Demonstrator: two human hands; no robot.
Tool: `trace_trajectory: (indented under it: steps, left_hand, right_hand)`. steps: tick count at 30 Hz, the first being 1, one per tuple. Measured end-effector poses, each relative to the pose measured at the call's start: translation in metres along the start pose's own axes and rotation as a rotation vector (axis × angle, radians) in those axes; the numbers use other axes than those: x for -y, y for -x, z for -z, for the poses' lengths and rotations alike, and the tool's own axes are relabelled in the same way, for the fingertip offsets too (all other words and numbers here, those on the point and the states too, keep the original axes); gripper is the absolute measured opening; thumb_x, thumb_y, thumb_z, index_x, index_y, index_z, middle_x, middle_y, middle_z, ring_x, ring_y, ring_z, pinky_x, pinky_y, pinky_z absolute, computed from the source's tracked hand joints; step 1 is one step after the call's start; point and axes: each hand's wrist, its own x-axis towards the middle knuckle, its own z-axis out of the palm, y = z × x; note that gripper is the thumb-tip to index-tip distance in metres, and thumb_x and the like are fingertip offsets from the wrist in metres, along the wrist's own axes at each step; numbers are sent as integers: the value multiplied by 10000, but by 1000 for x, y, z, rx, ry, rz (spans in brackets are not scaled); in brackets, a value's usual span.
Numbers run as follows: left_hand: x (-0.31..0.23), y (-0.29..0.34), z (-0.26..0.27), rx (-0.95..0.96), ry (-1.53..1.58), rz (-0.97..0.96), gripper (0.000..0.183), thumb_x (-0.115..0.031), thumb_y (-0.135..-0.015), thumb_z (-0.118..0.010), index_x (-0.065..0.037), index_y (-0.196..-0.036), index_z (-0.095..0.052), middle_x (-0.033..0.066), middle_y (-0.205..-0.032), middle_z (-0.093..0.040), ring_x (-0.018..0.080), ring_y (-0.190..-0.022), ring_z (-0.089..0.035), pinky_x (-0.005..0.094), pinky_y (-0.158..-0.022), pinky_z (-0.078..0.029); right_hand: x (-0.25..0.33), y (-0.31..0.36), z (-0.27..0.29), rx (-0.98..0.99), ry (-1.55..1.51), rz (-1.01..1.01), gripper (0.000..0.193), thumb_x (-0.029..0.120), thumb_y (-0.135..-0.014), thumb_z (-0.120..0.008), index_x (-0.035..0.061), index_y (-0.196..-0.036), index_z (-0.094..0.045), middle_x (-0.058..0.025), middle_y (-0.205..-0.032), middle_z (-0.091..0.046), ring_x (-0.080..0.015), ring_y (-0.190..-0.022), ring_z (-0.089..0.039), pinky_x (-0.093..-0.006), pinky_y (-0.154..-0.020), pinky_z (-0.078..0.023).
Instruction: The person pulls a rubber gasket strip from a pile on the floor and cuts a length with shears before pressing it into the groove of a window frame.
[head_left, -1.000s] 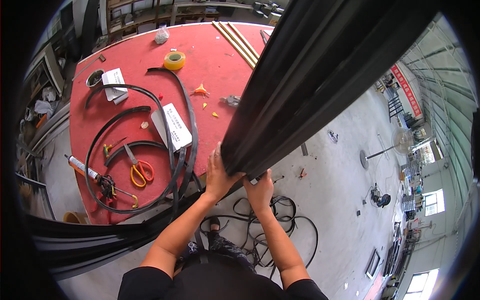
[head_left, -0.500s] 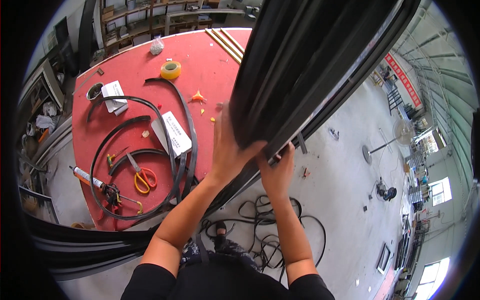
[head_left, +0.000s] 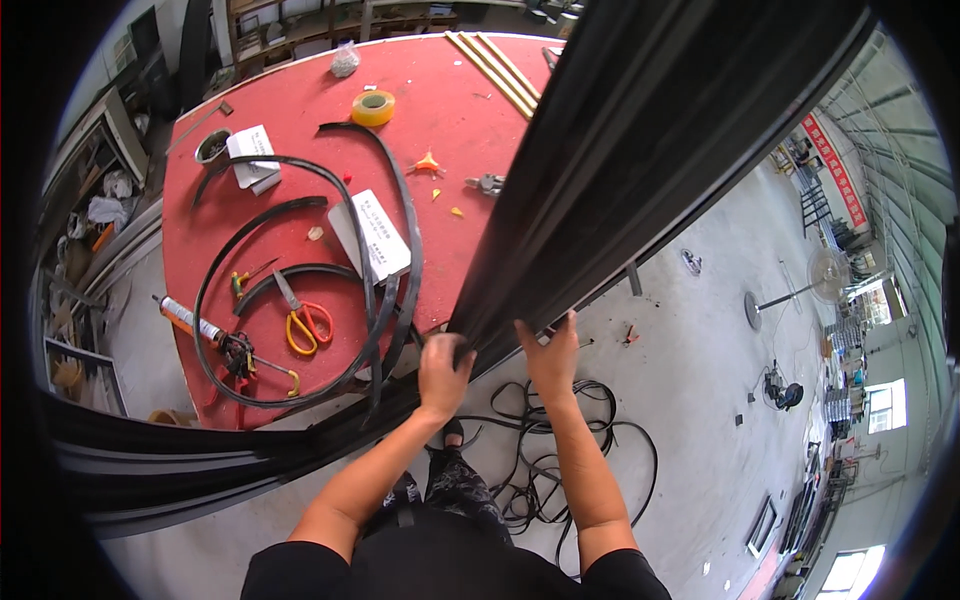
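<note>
A long black ribbed profile (head_left: 640, 150) runs from the upper right down between my hands. A similar dark length (head_left: 200, 465) continues along the table's near edge to the lower left; whether they are one piece I cannot tell. My left hand (head_left: 443, 378), slightly blurred, is curled round the profile's left side near the table corner. On the other side, my right hand (head_left: 550, 360) grips the edge, thumb on the near face and fingers over the rim. A loose black rubber strip (head_left: 408, 215) lies looped on the red table (head_left: 300, 120), left of my hands.
On the table lie scissors (head_left: 302, 322), a caulking gun (head_left: 205, 330), a tape roll (head_left: 373, 107), two white boxes (head_left: 375, 240) and an orange three-armed piece (head_left: 427, 163). Tangled black cord (head_left: 535, 455) covers floor by my feet. Right of it stands a fan (head_left: 828, 272).
Both hands have slid down the profile toward my body, the left one most. My left hand has gone from lying along its side to curling round it. The view has shifted slightly.
</note>
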Motion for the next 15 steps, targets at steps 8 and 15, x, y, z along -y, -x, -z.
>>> trace_trajectory:
  steps: [8,15]
  left_hand:
    - [21,26,-56,43,89,70,339,-95,-808,-707,-66,-1125,-590,168,-1018,-583,411,-942,-572,467,-778,-478]
    - [26,18,-76,-84,51,82,239,-100,-770,-719,-66,-973,-599,146,-885,-580,373,-828,-570,472,-704,-457]
  right_hand:
    - [-17,20,-23,26,-48,-39,547,117,-760,-795,-37,-1173,-472,-186,-1021,-656,-293,-941,-655,-359,-828,-519]
    - [-20,19,-28,24,-22,-44,521,86,-741,-803,-55,-1142,-501,-175,-1015,-649,-264,-912,-653,-328,-847,-516]
